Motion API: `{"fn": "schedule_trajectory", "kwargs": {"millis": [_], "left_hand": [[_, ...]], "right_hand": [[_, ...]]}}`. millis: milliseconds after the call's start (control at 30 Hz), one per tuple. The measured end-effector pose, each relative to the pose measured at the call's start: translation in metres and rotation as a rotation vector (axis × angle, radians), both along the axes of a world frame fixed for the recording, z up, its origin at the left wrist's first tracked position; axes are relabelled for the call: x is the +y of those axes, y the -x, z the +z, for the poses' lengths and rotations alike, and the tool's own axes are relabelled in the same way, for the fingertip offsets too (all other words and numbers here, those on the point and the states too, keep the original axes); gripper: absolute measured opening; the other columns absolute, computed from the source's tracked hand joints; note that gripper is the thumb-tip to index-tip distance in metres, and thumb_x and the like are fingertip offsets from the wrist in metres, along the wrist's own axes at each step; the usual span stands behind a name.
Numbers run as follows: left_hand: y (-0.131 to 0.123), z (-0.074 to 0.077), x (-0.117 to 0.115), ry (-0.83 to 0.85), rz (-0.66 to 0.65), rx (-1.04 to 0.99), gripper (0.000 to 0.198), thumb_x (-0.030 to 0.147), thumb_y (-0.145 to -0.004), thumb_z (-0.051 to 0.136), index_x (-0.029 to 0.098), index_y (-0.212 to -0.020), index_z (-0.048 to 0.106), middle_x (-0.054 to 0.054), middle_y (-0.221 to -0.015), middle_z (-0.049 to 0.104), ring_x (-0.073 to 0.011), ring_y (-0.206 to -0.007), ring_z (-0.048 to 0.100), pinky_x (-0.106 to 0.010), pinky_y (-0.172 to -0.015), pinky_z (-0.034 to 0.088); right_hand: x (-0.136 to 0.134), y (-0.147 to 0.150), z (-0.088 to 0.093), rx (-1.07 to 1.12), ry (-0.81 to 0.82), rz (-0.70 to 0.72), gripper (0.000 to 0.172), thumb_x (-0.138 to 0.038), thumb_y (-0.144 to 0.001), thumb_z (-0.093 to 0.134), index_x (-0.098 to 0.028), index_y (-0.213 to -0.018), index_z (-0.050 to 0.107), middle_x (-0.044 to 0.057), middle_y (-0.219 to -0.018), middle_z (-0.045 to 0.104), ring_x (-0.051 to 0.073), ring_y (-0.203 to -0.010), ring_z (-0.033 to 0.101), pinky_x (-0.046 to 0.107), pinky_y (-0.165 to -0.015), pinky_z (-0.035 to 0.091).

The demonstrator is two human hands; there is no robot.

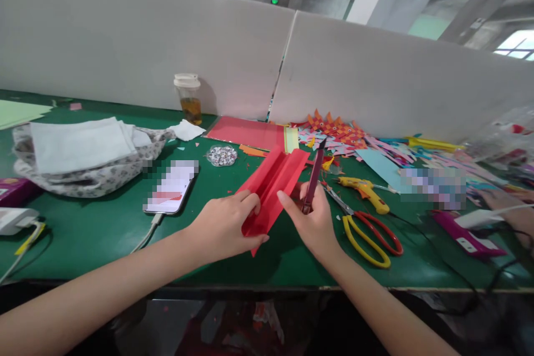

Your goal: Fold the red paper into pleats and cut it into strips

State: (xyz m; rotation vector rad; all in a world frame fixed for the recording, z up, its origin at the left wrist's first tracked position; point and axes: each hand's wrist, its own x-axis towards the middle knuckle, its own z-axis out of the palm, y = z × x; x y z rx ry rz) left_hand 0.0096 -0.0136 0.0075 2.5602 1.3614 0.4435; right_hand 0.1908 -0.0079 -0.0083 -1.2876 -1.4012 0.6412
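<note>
A folded sheet of red paper [273, 183] is held just above the green table [104, 228]. My left hand [225, 228] pinches its near left corner, thumb below and fingers on top. My right hand [315, 222] is closed on a dark red pen-like tool [314, 181] that points up and away, while its forefinger stretches out to touch the paper's right edge. Scissors with yellow and red handles [367, 231] lie just right of my right hand.
A phone on a cable [171, 186], a patterned cloth bag with white sheets [83, 158], a lidded jar [188, 97], a small dish of beads [222, 156], a yellow glue gun [365, 189], red sheets [250, 132] and paper scraps [342, 133]. Another person's hand [507, 206] at far right.
</note>
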Motion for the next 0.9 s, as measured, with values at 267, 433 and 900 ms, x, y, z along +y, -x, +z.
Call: {"fn": "schedule_trajectory", "kwargs": {"millis": [267, 433, 900], "left_hand": [[0.001, -0.006, 0.004, 0.028, 0.018, -0.072, 0.035, 0.051, -0.072, 0.056, 0.02, -0.082, 0.044, 0.0, -0.079, 0.057, -0.0138, -0.06, 0.055, -0.023, -0.045, 0.035], [0.008, -0.009, 0.013, -0.226, -0.007, 0.059, 0.021, 0.038, -0.08, 0.051, 0.018, -0.087, 0.05, -0.003, -0.084, 0.059, -0.0188, -0.074, 0.058, -0.026, -0.05, 0.039], [0.035, -0.025, 0.043, -0.472, -0.335, 0.384, 0.019, 0.019, -0.09, 0.039, 0.015, -0.082, 0.055, -0.005, -0.078, 0.057, -0.0161, -0.073, 0.054, -0.027, -0.058, 0.039]], "right_hand": [[0.003, -0.002, -0.007, 0.131, 0.059, 0.101, 0.028, -0.032, -0.073, 0.063, -0.024, -0.069, 0.037, -0.007, -0.061, 0.033, 0.009, -0.049, 0.034, 0.023, -0.049, 0.035], [0.01, -0.003, -0.007, 0.465, 0.157, 0.137, 0.033, -0.029, -0.067, 0.069, -0.023, -0.07, 0.036, -0.008, -0.063, 0.036, 0.008, -0.054, 0.044, 0.024, -0.061, 0.048], [0.046, -0.044, -0.017, 0.427, 0.257, -0.341, 0.032, -0.022, -0.058, 0.067, -0.022, -0.07, 0.038, 0.001, -0.093, 0.058, 0.017, -0.084, 0.059, 0.029, -0.062, 0.052]]}}
